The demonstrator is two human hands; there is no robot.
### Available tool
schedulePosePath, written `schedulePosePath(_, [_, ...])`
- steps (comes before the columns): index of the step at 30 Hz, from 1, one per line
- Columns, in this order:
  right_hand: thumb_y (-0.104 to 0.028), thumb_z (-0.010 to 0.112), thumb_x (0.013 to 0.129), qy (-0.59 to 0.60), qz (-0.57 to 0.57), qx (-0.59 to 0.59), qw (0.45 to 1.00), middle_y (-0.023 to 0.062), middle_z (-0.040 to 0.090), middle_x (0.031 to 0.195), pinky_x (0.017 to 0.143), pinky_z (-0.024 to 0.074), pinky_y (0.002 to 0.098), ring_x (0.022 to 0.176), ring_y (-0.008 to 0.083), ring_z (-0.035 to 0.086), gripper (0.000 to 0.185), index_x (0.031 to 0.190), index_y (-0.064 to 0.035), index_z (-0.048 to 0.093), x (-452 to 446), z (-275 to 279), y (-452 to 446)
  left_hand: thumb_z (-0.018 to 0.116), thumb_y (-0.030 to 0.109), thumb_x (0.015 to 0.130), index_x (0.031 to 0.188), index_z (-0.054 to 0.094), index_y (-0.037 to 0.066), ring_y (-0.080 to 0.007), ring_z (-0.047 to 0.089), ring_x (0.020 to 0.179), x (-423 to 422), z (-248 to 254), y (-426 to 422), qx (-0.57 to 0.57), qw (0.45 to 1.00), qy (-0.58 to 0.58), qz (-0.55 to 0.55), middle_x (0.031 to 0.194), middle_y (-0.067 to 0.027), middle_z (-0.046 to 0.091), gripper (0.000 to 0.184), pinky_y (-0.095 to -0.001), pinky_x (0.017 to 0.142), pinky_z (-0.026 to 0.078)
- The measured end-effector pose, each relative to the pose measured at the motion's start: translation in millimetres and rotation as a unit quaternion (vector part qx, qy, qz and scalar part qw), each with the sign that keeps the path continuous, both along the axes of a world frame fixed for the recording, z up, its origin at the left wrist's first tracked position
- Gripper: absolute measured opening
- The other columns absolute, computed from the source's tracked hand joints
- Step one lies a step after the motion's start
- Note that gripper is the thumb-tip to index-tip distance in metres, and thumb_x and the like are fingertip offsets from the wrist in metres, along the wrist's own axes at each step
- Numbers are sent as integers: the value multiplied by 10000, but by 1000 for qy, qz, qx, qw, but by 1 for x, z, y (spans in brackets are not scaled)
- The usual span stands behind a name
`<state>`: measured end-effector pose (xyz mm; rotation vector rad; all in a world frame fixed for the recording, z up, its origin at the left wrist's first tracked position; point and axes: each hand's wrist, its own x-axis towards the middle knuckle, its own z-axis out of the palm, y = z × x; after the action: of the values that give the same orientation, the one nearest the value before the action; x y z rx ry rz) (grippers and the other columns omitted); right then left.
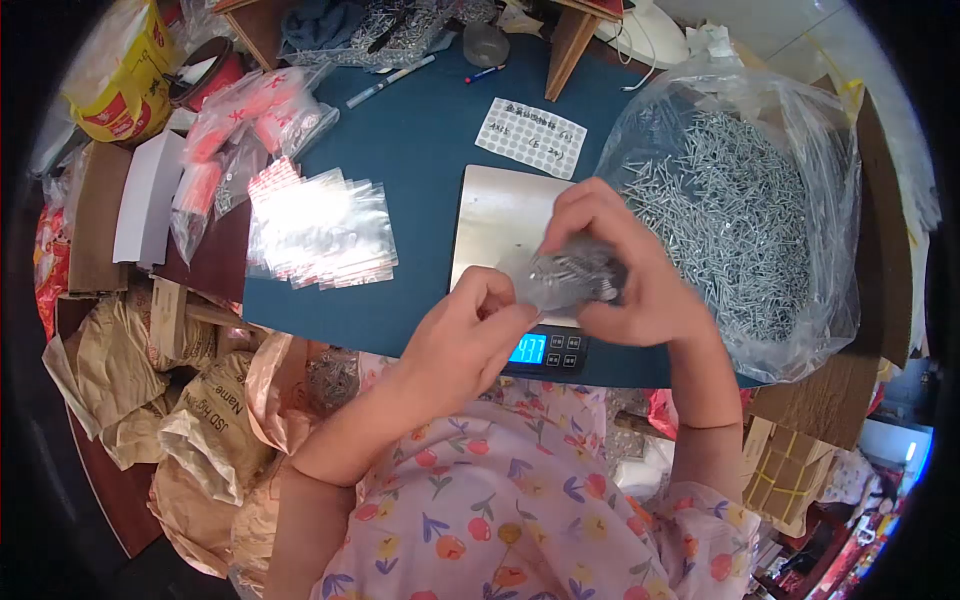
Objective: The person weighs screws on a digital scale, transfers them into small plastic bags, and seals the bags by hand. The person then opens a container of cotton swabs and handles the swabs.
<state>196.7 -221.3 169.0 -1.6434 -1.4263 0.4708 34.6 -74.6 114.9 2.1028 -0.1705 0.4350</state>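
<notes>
A small clear plastic bag with metal screws (572,275) in it hangs between my two hands, over a digital scale (490,215). My left hand (475,325) pinches the bag's near left edge between thumb and fingers. Curled around the bag's right side is my right hand (640,270), slightly blurred, its fingertips on the plastic. The scale's blue display (528,348) is lit, partly covered by my left hand. Right of the scale, a large clear bag (840,200) lies open in a carton, filled with loose screws (735,220).
Flat zip bags (325,230) lie fanned out on the blue table mat (400,150). Behind the scale is a sheet of round stickers (532,137) with handwriting. Packed red-and-clear bags (255,120) sit at the left, and a pen (390,82) lies at the back. Paper sacks (210,420) stand below left.
</notes>
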Motion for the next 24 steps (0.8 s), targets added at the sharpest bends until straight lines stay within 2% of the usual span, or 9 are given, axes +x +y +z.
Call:
schedulePosePath(4, [17, 638, 594, -195, -29, -30, 980, 109, 510, 951, 714, 437, 407, 893, 320, 526, 411, 983, -114, 608, -28, 15, 14, 647, -24, 772, 965, 638, 19, -231, 543, 709, 3, -5, -4, 34, 997, -66, 29, 962, -138, 501, 198, -334, 619, 462])
schedulePosePath(7, [36, 636, 594, -253, -29, -51, 966, 118, 521, 973, 744, 440, 402, 916, 317, 533, 411, 974, -122, 620, -36, 24, 13, 658, -28, 755, 956, 649, 23, -236, 537, 729, 2, -8, -1, 39, 994, -90, 39, 953, -133, 507, 208, -331, 611, 453])
schedulePosePath(13, [-31, 723, 620, -105, -97, 21, 990, 134, 550, 1121, 893, 413, 379, 1039, 330, 539, 564, 1152, -79, 540, -8, -4, -4, 666, -36, 752, 953, 655, 26, -245, 553, 766, -9, -1, 11, 45, 993, -77, 71, 1013, -145, 536, 210, -330, 638, 465])
schedulePosePath(14, [-118, 782, 636, -121, -126, -45, 984, 131, 546, 1179, 962, 371, 405, 1109, 327, 517, 650, 1215, -68, 492, -3, -19, -14, 666, -38, 757, 954, 654, 25, -250, 564, 772, -11, 0, 13, 44, 993, -76, 85, 1034, -151, 543, 207, -330, 650, 475])
schedulePosePath(17, [-200, 811, 647, -159, -159, -121, 967, 127, 537, 1241, 1003, 324, 439, 1167, 330, 487, 678, 1234, -75, 497, -2, -58, -24, 655, -43, 782, 951, 649, 12, -283, 615, 840, -17, -1, 18, -32, 985, -109, 128, 1104, -166, 552, 178, -341, 720, 512])
schedulePosePath(18, [-220, 814, 644, -169, -155, -126, 965, 129, 531, 1259, 1008, 317, 443, 1184, 333, 475, 703, 1249, -72, 487, -3, -61, -24, 649, -47, 798, 959, 639, -2, -315, 638, 909, -23, -2, 21, -81, 987, -84, 108, 1185, -192, 544, 168, -342, 777, 527])
schedulePosePath(20, [-259, 821, 637, -189, -144, -132, 962, 132, 517, 1293, 1018, 304, 450, 1218, 339, 452, 756, 1277, -66, 469, -7, -66, -24, 620, -46, 798, 986, 625, -16, -315, 639, 995, -33, 3, 30, -65, 994, -54, 72, 1214, -216, 564, 190, -365, 783, 541])
schedulePosePath(22, [-239, 813, 639, -169, -121, -80, 975, 152, 536, 1278, 1004, 320, 446, 1200, 352, 469, 697, 1239, -50, 513, -16, -49, -18, 599, -38, 809, 1017, 618, -22, -316, 632, 1035, -42, 2, 30, -80, 995, -50, 37, 1237, -222, 567, 210, -367, 818, 537])
schedulePosePath(24, [-218, 803, 639, -155, -54, -49, 985, 141, 588, 1161, 957, 348, 441, 1104, 331, 525, 560, 1125, -52, 578, -22, -35, -13, 581, -25, 835, 1064, 612, -30, -322, 620, 1080, -49, 3, 28, -97, 994, -49, -7, 1275, -224, 557, 231, -360, 879, 520])
